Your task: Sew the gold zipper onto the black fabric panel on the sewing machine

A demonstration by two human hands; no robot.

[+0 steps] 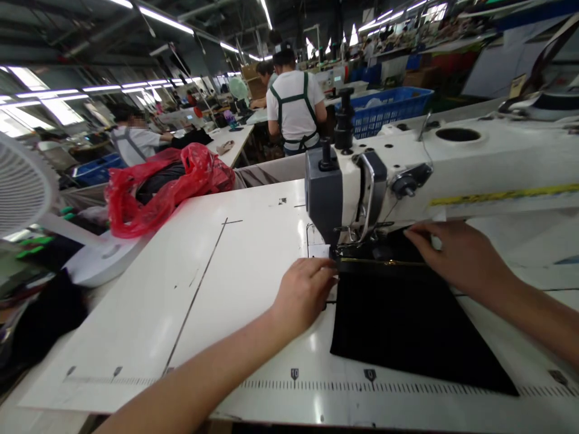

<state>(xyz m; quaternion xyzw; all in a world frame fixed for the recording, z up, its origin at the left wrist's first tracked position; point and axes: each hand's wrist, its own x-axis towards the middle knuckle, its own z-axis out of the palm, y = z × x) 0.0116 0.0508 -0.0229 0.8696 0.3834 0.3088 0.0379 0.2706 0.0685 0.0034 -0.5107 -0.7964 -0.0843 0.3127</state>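
A black fabric piece (407,319) lies on the sewing machine bed, its far edge under the head of the sewing machine (325,193). A thin gold zipper line (382,261) runs across it near the needle area. My left hand (305,295) is closed at the fabric's left edge, its fingertips curled against it just in front of the machine head. On the other side, my right hand (456,253) pinches the fabric's far right part between thumb and fingers. The needle and presser foot are hard to make out.
A red plastic bag (169,193) with dark cloth lies at the table's back left, near a white fan (27,187). Ruler marks (294,384) line the white table's front edge. Behind stand a blue crate (389,108) and a person in a white shirt (294,108).
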